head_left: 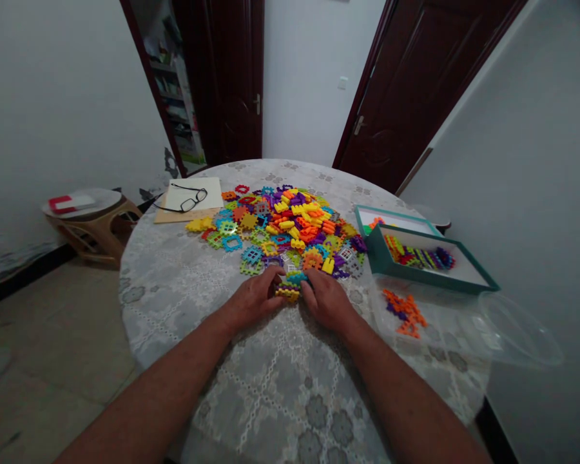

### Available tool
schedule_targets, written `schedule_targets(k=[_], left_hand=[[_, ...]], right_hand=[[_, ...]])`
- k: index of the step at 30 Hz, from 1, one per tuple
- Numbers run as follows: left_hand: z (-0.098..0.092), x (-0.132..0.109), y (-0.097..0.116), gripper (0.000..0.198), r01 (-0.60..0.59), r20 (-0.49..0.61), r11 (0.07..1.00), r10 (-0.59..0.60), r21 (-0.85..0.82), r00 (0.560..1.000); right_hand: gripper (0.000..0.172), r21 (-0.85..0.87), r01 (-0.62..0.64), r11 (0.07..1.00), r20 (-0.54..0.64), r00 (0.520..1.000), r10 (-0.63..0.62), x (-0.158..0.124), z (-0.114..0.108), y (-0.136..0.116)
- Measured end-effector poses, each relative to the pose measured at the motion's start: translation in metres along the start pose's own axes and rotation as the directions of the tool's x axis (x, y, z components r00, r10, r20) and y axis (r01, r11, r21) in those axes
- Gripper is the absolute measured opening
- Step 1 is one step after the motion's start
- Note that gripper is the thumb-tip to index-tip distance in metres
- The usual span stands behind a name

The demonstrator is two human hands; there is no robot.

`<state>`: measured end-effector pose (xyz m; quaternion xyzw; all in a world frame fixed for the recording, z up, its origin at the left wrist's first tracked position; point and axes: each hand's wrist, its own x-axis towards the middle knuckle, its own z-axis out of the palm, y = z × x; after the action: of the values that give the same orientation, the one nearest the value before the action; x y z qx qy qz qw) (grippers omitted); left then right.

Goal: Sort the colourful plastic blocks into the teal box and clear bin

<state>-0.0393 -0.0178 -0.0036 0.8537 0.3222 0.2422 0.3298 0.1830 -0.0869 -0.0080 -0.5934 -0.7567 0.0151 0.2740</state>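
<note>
My left hand curls its fingers round the left side of a small assembly of interlocking plastic building pieces, yellow below with green and blue on top. From the right, my right hand grips the same assembly, with its fingertips at the blue piece. Both hands rest low over the table, close together, and partly hide the assembly. Just beyond them spreads a big heap of loose toothed pieces in many colours, with yellow and orange connector pieces piled on top.
The round table has a patterned grey cloth. Eyeglasses lie on paper at the far left. To the right stand a teal box holding joined pieces and a clear plastic container with orange pieces in it.
</note>
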Motion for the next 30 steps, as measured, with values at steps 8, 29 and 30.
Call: schedule_targets(k=[8,29,30], left_hand=[[0.001,0.003,-0.004,0.041,-0.134,-0.042,0.990,0.136,0.049,0.990],[-0.003,0.002,-0.003,0.037,-0.180,0.015,0.983,0.181,-0.017,0.983],[-0.003,0.003,-0.003,0.029,-0.178,0.037,0.984,0.178,0.005,0.983]], right_hand=[[0.017,0.112,0.068,0.991,0.085,0.993,-0.078,0.001,-0.013,0.000],[0.024,0.239,0.120,0.964,0.159,0.974,-0.160,0.000,-0.019,-0.004],[0.026,0.252,0.126,0.960,0.157,0.973,-0.169,0.000,-0.021,-0.005]])
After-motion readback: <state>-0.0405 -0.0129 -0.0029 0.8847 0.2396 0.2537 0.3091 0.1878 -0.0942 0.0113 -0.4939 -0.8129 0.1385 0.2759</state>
